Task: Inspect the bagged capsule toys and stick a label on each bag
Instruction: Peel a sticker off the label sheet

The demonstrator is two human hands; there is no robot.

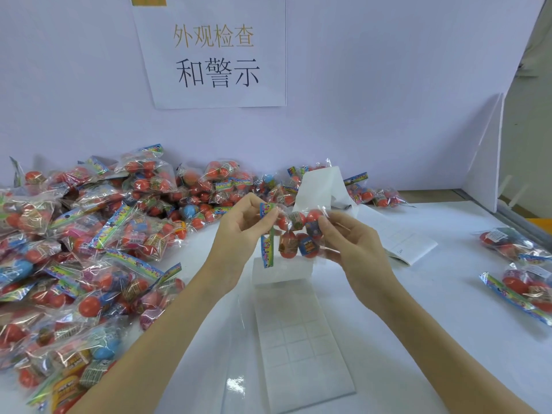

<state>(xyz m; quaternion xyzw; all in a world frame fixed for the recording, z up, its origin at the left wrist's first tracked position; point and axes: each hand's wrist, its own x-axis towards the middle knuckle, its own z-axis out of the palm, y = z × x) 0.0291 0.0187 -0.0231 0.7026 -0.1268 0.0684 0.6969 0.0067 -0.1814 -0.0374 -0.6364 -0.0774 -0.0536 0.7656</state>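
White surface [433,309]: lying under everything, backed by a pale wall carrying a printed paper sign [215,55].
Pile of bagged capsule toys [89,234]: spreading over the left side and along the back edge, mostly red capsules in clear bags with striped header cards.
Label sheet [298,339]: lying flat at centre, directly below the hands, showing a grid of white stickers.
Set-aside bags [519,264]: two lying apart at the right edge.
Folded paper sheets [403,237]: lying right of centre, near the back.
Held bag [298,231]: hanging in the air above the label sheet, between both hands.
Left hand [239,234]: its grip pinching the bag's striped header end.
Right hand [349,240]: fingers curling round the bag's opposite, capsule end.
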